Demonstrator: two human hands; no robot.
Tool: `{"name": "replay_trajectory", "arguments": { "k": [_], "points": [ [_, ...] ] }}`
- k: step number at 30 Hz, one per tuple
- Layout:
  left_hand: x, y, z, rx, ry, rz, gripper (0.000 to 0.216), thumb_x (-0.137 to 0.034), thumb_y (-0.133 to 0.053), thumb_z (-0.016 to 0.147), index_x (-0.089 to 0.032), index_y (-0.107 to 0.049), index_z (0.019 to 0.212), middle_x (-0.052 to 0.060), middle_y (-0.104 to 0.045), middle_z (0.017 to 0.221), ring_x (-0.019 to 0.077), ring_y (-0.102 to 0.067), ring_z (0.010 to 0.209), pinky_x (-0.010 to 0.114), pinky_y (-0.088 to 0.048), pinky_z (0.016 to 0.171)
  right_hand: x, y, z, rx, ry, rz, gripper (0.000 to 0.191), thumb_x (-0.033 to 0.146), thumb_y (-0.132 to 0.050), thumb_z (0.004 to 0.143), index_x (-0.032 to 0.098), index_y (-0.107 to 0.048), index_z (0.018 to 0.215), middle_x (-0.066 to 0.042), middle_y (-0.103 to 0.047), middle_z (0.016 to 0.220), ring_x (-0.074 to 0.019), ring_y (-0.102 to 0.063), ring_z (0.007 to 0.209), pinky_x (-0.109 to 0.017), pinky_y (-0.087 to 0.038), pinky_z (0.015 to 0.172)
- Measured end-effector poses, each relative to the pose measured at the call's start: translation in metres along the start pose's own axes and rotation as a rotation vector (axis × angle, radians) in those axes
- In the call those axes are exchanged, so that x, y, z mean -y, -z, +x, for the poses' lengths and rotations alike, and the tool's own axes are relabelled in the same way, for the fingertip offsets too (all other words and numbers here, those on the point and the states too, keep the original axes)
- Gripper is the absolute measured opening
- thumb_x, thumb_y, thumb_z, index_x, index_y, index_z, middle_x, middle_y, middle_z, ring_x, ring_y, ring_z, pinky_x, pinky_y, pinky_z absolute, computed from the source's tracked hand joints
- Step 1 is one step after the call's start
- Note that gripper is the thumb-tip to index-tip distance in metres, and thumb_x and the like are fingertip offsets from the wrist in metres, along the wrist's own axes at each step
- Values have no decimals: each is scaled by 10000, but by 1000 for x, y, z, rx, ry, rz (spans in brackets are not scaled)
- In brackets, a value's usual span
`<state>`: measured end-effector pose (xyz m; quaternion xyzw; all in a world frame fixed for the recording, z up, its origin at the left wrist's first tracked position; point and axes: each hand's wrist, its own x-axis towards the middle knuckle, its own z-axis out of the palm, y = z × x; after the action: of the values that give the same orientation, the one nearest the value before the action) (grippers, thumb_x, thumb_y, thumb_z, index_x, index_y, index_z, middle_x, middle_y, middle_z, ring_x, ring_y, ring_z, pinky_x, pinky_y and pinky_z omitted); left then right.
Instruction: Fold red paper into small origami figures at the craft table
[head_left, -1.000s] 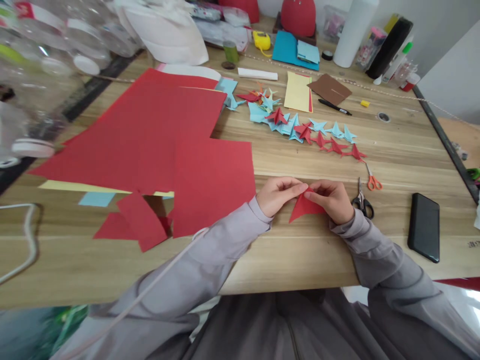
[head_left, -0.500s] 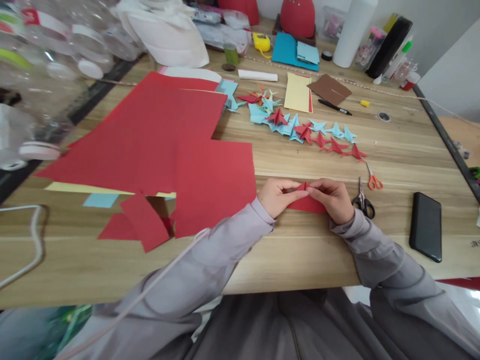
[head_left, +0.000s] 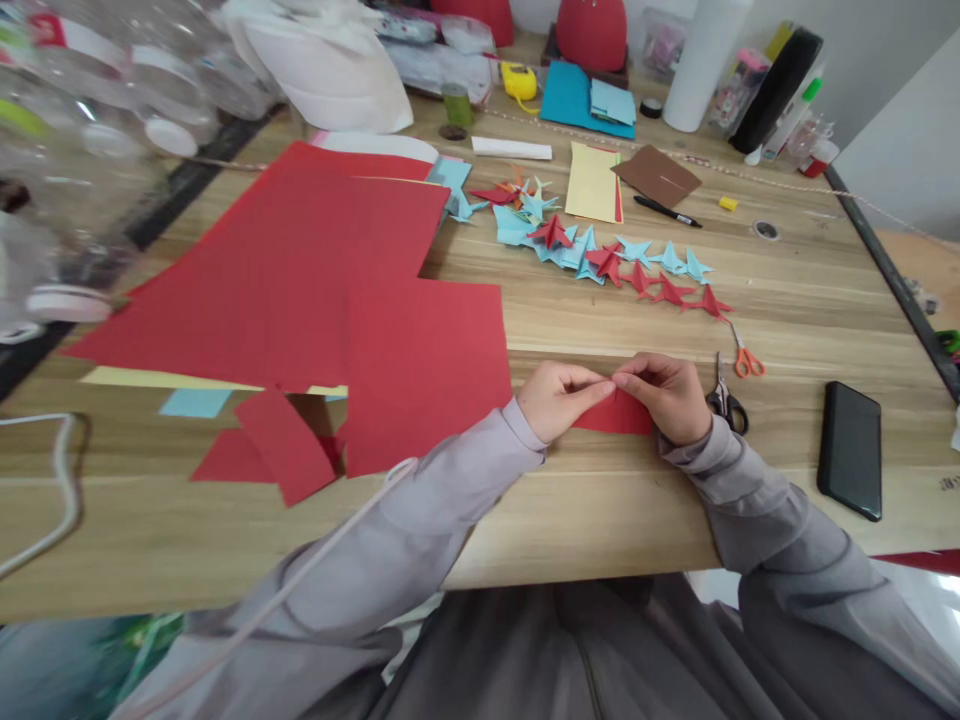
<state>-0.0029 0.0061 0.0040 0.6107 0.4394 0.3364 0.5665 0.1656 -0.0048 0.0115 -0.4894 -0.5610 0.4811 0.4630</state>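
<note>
A small piece of red paper [head_left: 616, 414] is pinched between both hands over the table in front of me. My left hand [head_left: 559, 398] grips it from the left with thumb and forefinger; my right hand [head_left: 667, 395] does the same from the right. Their fingertips meet at the paper's upper edge and hide most of its folds. Just right of my right hand lie black-handled scissors [head_left: 726, 402], and orange-handled scissors [head_left: 745, 360] rest beyond them. Folded red paper cranes [head_left: 673, 290] and blue paper cranes [head_left: 670, 258] stand in rows farther back.
Large red sheets [head_left: 285, 265] cover the left of the table, with red strips [head_left: 285, 450] in front. A black phone [head_left: 850, 450] lies at the right. Behind are brown paper [head_left: 656, 180], a pen [head_left: 667, 211] and a tape measure [head_left: 519, 82]. Plastic bottles [head_left: 172, 85] crowd the far left.
My fingertips have come together over the raised red point, which is now mostly covered. The paper's lower edge sits slightly lower. The camera view has shifted a little.
</note>
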Motion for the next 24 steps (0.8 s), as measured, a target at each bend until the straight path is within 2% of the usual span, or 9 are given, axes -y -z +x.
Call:
{"name": "replay_trajectory", "arguments": {
  "k": [4,8,12,17,21,24],
  "points": [
    [1,2,2,3,17,6,219,-344,-673,736,-148,-758,787,50,-748,760,164,-650,688,281,-501,659,-3,0,0,-33,-14,31,269,413,-792,627,170,-677,633,3,-651,601,-97,-551,560,-229,-455,542],
    [1,2,2,-43,27,-31,218,-341,-672,736,-154,-763,803,60,-757,809,175,-666,716,296,-518,695,-4,1,-1,-26,-72,72,247,421,-749,684,178,-708,690,3,-670,640,-88,-544,561,-225,-449,553],
    [3,2,3,-109,18,-87,307,-432,-723,678,-150,-766,790,73,-755,802,184,-662,718,313,-517,716,-4,1,0,0,-102,91,248,408,-787,637,179,-713,699,0,-685,658,-98,-568,586,-230,-459,574],
    [2,2,3,-113,40,-152,383,-527,-722,656,-158,-763,751,45,-748,772,153,-628,681,278,-489,668,-7,0,0,-47,-51,29,244,391,-807,607,176,-711,670,-8,-685,636,-106,-568,567,-237,-462,549],
    [2,1,4,-102,118,-247,436,-582,-720,631,-147,-723,612,3,-670,572,99,-536,534,237,-425,544,-7,-1,-1,-65,6,-4,227,393,-787,639,181,-715,675,-13,-690,649,-113,-575,573,-245,-474,547],
    [5,0,5,-84,167,-343,445,-587,-764,562,-149,-735,638,14,-680,591,104,-552,547,245,-443,561,-6,-2,-2,-56,46,-29,202,374,-779,655,182,-720,679,-12,-687,640,-111,-575,572,-245,-473,548]
  ]
}}
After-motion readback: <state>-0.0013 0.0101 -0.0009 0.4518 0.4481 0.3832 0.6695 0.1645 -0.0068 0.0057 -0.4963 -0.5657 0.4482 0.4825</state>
